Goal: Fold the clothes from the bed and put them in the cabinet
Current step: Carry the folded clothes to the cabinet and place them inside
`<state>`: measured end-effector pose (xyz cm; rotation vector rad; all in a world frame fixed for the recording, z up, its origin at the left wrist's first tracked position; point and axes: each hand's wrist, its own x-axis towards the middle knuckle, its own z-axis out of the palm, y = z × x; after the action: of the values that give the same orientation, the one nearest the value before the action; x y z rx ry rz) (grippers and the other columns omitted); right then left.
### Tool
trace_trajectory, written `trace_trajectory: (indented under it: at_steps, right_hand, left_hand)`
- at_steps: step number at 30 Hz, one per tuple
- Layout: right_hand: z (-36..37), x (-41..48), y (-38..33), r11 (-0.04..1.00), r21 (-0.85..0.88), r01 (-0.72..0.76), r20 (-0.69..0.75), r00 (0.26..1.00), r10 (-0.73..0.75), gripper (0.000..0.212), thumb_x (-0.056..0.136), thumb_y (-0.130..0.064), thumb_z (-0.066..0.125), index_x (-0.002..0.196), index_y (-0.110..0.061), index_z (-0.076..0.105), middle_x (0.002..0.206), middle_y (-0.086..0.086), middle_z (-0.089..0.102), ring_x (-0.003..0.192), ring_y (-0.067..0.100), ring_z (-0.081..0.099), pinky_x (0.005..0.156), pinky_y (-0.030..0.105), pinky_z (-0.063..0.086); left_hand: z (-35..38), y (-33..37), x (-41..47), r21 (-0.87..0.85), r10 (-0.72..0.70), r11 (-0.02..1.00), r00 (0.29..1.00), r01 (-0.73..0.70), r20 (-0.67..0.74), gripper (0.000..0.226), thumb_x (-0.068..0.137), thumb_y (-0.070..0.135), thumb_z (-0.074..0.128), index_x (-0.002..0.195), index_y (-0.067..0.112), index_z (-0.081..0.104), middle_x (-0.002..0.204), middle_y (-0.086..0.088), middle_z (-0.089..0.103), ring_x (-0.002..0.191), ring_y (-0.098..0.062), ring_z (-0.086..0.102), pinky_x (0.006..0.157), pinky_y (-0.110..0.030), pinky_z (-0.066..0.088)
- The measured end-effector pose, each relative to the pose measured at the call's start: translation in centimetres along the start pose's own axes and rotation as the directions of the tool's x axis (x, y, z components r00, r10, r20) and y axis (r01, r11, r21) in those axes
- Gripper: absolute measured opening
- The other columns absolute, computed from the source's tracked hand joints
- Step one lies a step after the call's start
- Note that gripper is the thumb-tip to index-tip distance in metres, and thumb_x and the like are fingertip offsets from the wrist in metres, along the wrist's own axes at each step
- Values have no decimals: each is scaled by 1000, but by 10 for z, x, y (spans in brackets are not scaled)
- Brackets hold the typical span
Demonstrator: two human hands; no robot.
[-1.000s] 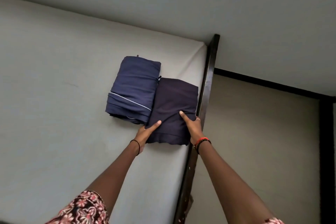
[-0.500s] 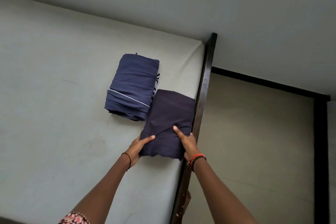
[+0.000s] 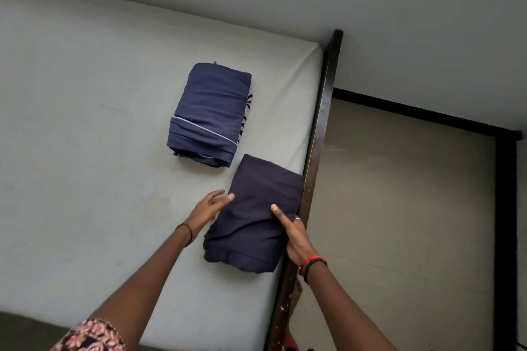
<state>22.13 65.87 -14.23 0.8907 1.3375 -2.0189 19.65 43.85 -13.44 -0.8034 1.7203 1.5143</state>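
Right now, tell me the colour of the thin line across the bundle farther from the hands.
Pale grey-white line on the navy bundle; head view.

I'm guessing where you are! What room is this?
Most likely a bedroom: a pale mattress in a dark wooden bed frame, plus a folded blue garment and a folded dark garment.
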Motion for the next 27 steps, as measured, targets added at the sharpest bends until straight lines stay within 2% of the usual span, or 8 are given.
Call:
trace_trajectory:
  at_steps: [4,9,12,15,18,24,27]
  right_hand:
    - [2,3,-6,999,25,-45,33,998,45,48,79,-20,75,124,-13,60,119,7,67,111,23,63,101,42,46]
    - [1,-5,-19,985,64,-162,26,987,161,45,78,-22,75,121,-15,62,112,7,70,104,24,66,96,42,50]
    - [-4,-15,-21,981,35,-192,5,981,192,48,75,-24,78,119,-13,64,111,8,71,103,25,67,97,43,50]
    - [-7,-31,-22,976,17,-216,8,976,216,53,71,-28,82,118,-13,64,110,8,71,103,26,67,98,45,49]
    - [-9,-52,-28,973,19,-228,18,974,228,48,73,-27,79,117,-13,64,109,10,71,102,27,67,97,45,49]
    - [-18,-98,-52,974,39,-225,32,974,224,48,74,-27,78,117,-11,65,109,11,71,103,27,67,97,44,49]
    - [-23,-123,-70,977,36,-210,65,976,208,46,77,-27,76,119,-12,64,111,11,70,104,27,66,98,44,49]
  left_hand:
    - [18,17,14,30,-60,998,987,56,147,67,63,63,75,115,22,63,111,7,70,103,-11,66,98,-34,49]
    - [25,19,10,-30,-154,987,981,158,114,71,56,60,80,108,14,69,103,0,73,97,-20,68,96,-37,51]
    - [28,14,-2,-48,-194,979,976,200,101,64,64,55,79,109,11,68,103,-4,72,97,-23,68,94,-38,52]
    - [32,10,-21,-80,-227,968,968,236,109,68,60,56,81,109,10,68,103,-5,72,98,-24,68,94,-38,52]
    - [36,14,-40,-74,-234,967,965,244,119,74,54,60,81,109,11,69,103,-5,73,98,-25,67,94,-39,52]
    - [57,37,-88,-51,-186,980,979,191,89,63,65,54,78,109,10,68,102,-6,72,95,-24,68,86,-35,55]
    - [68,52,-118,-68,-153,985,985,158,77,66,62,53,82,108,9,69,99,-6,73,93,-24,69,84,-35,55]
